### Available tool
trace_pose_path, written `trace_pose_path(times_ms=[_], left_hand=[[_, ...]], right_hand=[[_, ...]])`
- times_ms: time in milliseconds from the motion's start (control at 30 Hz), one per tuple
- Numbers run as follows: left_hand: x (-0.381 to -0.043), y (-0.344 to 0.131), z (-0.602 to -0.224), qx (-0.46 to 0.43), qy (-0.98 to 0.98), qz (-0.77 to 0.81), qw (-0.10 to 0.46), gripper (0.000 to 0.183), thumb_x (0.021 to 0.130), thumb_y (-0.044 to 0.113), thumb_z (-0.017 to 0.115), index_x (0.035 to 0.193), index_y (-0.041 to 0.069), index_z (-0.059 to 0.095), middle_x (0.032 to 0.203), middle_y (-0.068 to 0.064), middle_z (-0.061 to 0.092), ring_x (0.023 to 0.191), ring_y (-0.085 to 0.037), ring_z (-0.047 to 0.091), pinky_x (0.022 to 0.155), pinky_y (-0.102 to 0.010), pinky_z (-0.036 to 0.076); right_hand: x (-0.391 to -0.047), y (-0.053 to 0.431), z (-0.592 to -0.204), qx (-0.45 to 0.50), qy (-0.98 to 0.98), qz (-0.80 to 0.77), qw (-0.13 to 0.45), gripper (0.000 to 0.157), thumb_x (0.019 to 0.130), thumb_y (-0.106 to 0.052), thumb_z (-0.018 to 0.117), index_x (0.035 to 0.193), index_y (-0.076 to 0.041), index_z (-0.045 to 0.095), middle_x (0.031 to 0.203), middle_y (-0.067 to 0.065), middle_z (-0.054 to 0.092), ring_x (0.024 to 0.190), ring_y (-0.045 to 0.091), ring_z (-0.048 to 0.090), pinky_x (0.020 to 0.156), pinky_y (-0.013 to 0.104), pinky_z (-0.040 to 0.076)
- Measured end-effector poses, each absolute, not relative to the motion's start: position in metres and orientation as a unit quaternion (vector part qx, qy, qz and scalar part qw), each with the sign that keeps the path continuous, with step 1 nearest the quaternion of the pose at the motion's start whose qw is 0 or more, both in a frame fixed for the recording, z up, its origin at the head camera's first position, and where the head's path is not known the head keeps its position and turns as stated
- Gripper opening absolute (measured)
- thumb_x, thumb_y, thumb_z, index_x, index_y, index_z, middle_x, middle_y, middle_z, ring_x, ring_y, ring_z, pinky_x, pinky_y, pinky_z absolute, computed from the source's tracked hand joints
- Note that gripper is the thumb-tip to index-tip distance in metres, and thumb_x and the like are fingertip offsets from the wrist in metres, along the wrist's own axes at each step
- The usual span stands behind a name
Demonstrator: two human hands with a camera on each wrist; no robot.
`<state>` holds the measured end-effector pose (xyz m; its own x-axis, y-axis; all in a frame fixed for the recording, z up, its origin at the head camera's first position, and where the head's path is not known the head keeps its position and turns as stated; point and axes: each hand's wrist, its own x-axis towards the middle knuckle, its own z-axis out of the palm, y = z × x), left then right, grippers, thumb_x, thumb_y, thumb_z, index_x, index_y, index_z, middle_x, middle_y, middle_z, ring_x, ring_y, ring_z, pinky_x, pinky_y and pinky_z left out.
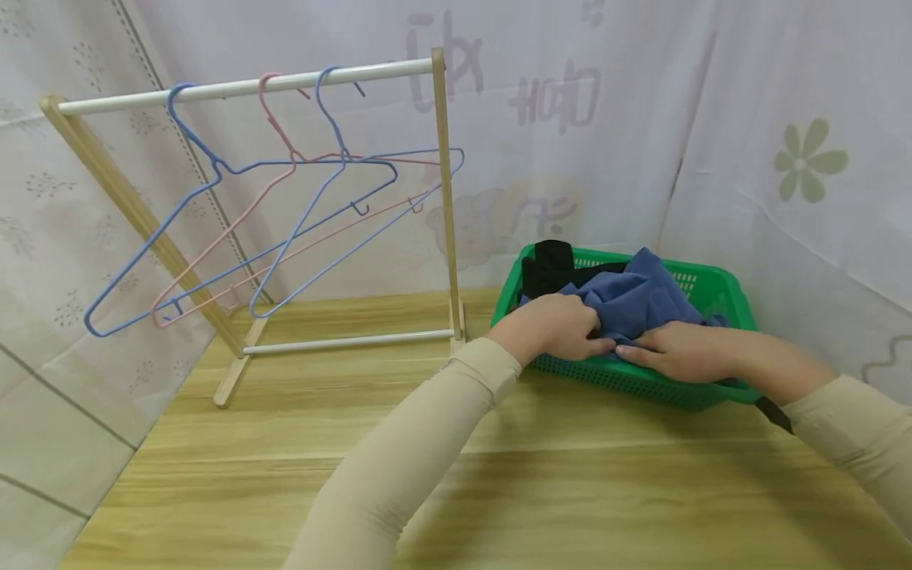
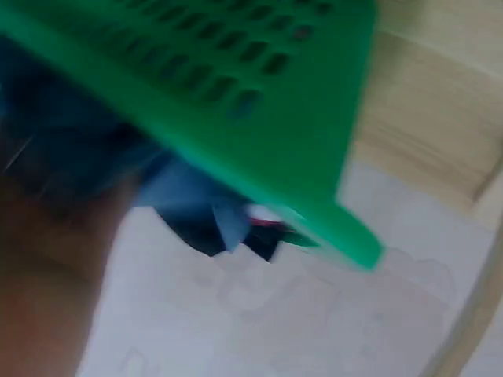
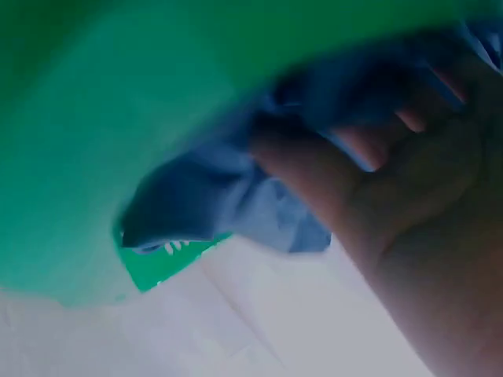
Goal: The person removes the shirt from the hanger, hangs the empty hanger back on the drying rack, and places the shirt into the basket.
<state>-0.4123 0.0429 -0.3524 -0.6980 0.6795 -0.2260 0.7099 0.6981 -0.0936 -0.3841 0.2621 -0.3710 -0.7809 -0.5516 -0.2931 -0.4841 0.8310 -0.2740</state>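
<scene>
A crumpled blue garment (image 1: 630,297) lies in the green plastic basket (image 1: 634,388), heaped over its front half. My left hand (image 1: 559,323) grips the garment near the basket's front rim, its fingers sunk into the folds. Close beside it, my right hand (image 1: 687,351) holds the same cloth, the two thumbs almost meeting. In the right wrist view, curled fingers (image 3: 361,148) show among blue folds (image 3: 267,208). The left wrist view is blurred, with blue cloth (image 2: 185,188) below the basket rim. Black cloth (image 1: 552,269) sits behind the garment at the basket's back left.
Left of the basket stands a wooden rack (image 1: 447,198) with a white rail (image 1: 235,89). Two blue hangers (image 1: 207,186) and one pink hanger (image 1: 242,214) hang from it. Basket and rack stand on a wood-grain table (image 1: 556,483). A printed pale curtain (image 1: 627,142) is behind.
</scene>
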Motion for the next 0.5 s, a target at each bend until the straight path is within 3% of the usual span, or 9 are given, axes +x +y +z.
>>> trace_pose_path(times_ms=[67, 133, 233, 333, 400, 433, 500], left_hand=[[-0.41, 0.044, -0.351, 0.343, 0.922, -0.078, 0.161, 0.044, 0.112, 0.058, 0.037, 0.126, 0.029, 0.067, 0.13, 0.007, 0.066, 0.117, -0.012, 0.063, 0.107, -0.029, 0.048], [-0.409, 0.043, -0.35, 0.297, 0.926, -0.074, 0.222, 0.051, 0.112, 0.06, 0.031, 0.146, 0.034, 0.057, 0.152, 0.009, 0.054, 0.137, -0.011, 0.054, 0.118, -0.031, 0.041], [-0.409, 0.039, -0.351, 0.245, 0.929, -0.067, 0.268, 0.059, 0.112, 0.062, 0.022, 0.166, 0.04, 0.033, 0.173, 0.015, 0.031, 0.159, -0.007, 0.033, 0.129, -0.033, 0.03], [-0.409, 0.033, -0.354, 0.227, 0.93, -0.048, 0.285, 0.065, 0.11, 0.066, 0.019, 0.169, 0.04, 0.022, 0.177, 0.016, 0.021, 0.164, -0.006, 0.022, 0.131, -0.032, 0.027], [-0.406, 0.027, -0.355, 0.252, 0.928, -0.046, 0.271, 0.064, 0.11, 0.066, 0.024, 0.165, 0.036, 0.037, 0.172, 0.01, 0.037, 0.157, -0.009, 0.038, 0.126, -0.032, 0.035], [-0.404, 0.024, -0.355, 0.27, 0.928, -0.051, 0.252, 0.062, 0.11, 0.066, 0.027, 0.159, 0.034, 0.048, 0.164, 0.007, 0.048, 0.149, -0.01, 0.049, 0.119, -0.031, 0.041], [-0.398, 0.018, -0.353, 0.315, 0.931, -0.062, 0.176, 0.053, 0.11, 0.064, 0.035, 0.132, 0.029, 0.068, 0.136, 0.004, 0.068, 0.12, -0.012, 0.067, 0.1, -0.03, 0.052]], right_hand=[[-0.384, 0.261, -0.372, -0.254, 0.936, -0.097, 0.224, 0.067, 0.115, -0.054, 0.034, 0.147, -0.002, 0.061, 0.138, 0.024, 0.068, 0.127, 0.047, 0.065, 0.102, 0.061, 0.052], [-0.382, 0.258, -0.375, -0.242, 0.936, -0.094, 0.237, 0.076, 0.113, -0.061, 0.032, 0.157, -0.002, 0.05, 0.157, 0.03, 0.052, 0.144, 0.057, 0.048, 0.111, 0.071, 0.042], [-0.379, 0.253, -0.377, -0.232, 0.942, -0.081, 0.226, 0.086, 0.109, -0.069, 0.035, 0.16, 0.001, 0.044, 0.16, 0.034, 0.047, 0.146, 0.059, 0.043, 0.112, 0.074, 0.039], [-0.376, 0.253, -0.375, -0.245, 0.945, -0.058, 0.207, 0.092, 0.104, -0.073, 0.043, 0.158, 0.002, 0.046, 0.147, 0.032, 0.061, 0.136, 0.053, 0.058, 0.109, 0.069, 0.046], [-0.373, 0.256, -0.368, -0.262, 0.947, -0.042, 0.179, 0.088, 0.101, -0.073, 0.052, 0.152, -0.001, 0.056, 0.133, 0.021, 0.072, 0.122, 0.04, 0.07, 0.103, 0.062, 0.053], [-0.371, 0.259, -0.363, -0.267, 0.95, -0.037, 0.156, 0.08, 0.1, -0.071, 0.056, 0.143, -0.004, 0.065, 0.119, 0.014, 0.078, 0.108, 0.032, 0.075, 0.095, 0.055, 0.058], [-0.368, 0.265, -0.35, -0.273, 0.958, -0.028, 0.082, 0.058, 0.098, -0.063, 0.066, 0.12, -0.01, 0.078, 0.097, 0.0, 0.078, 0.084, 0.017, 0.073, 0.078, 0.043, 0.061]])
